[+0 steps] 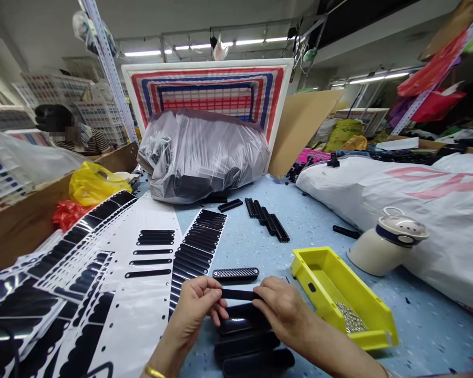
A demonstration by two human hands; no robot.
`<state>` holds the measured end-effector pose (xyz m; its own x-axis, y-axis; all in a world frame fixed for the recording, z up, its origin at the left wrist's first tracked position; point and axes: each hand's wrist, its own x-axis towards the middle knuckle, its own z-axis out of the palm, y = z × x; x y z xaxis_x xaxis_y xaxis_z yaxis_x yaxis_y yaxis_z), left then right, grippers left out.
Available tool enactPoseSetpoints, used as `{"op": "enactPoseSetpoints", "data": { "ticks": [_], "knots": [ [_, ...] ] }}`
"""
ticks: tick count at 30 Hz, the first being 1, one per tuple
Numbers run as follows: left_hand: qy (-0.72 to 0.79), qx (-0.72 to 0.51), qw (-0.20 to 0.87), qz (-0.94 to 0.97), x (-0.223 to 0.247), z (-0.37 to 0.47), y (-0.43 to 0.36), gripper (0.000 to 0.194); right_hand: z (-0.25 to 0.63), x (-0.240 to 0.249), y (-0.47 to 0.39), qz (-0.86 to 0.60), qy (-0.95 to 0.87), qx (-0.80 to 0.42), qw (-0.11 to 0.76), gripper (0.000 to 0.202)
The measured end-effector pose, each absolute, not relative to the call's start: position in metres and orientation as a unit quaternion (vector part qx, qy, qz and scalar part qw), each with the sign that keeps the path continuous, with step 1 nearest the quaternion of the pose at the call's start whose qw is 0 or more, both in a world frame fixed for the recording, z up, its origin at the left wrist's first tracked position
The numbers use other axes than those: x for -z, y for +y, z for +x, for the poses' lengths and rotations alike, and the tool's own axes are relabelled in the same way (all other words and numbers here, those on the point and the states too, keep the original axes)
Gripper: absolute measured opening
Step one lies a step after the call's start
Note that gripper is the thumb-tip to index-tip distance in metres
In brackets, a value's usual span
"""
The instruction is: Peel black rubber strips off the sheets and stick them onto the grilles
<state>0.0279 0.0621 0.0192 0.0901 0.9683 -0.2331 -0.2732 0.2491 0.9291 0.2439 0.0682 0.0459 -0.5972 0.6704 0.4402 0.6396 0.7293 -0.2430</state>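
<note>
My left hand (200,303) and my right hand (280,304) pinch the two ends of a thin black strip (237,294), held level between them. Just beyond it lies a black piece with a patterned top (235,274) and a small round detail at each end. Below my hands, several smooth black rounded pieces (247,344) are lined up one behind another, the farthest partly covered by my fingers. On the left, a white backing sheet (145,299) carries loose black strips, and another sheet of black strips (199,239) lies beside it.
At right stand a yellow bin (319,283) with small metal parts (350,317) and a cream flask (376,249). Black pieces (266,216) lie farther back, before a large plastic-wrapped bundle (208,152). A white sack (358,194) borders the right. A person (98,142) sits far left.
</note>
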Motion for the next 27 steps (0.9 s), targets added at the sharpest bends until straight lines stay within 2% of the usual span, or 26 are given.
{"op": "enactPoseSetpoints", "data": {
  "ticks": [4, 7, 13, 16, 18, 24, 27],
  "knots": [
    [0.547, -0.475, 0.543, 0.424, -0.019, 0.022, 0.076, 0.043, 0.252, -0.048, 0.082, -0.368, -0.881, -0.034, 0.297, 0.024],
    [0.573, -0.470, 0.493, 0.456, -0.013, 0.017, 0.085, 0.039, 0.260, -0.051, 0.097, -0.392, -0.867, -0.053, 0.304, 0.023],
    [0.609, -0.364, 0.394, 0.584, 0.008, 0.018, 0.101, 0.040, 0.254, -0.033, 0.130, -0.441, -0.861, -0.105, 0.230, 0.017],
    [0.608, -0.330, 0.393, 0.606, 0.011, 0.019, 0.099, 0.022, 0.249, -0.022, 0.131, -0.438, -0.870, -0.119, 0.195, 0.017],
    [0.604, -0.325, 0.398, 0.609, 0.010, 0.017, 0.093, 0.018, 0.252, -0.018, 0.124, -0.427, -0.873, -0.128, 0.197, 0.017],
    [0.597, -0.335, 0.550, 0.478, 0.001, 0.011, 0.081, 0.034, 0.265, -0.015, 0.103, -0.373, -0.893, -0.113, 0.224, 0.021],
    [0.595, -0.346, 0.581, 0.435, -0.001, 0.013, 0.082, 0.028, 0.263, -0.016, 0.104, -0.355, -0.904, -0.100, 0.216, 0.023]
  ]
}}
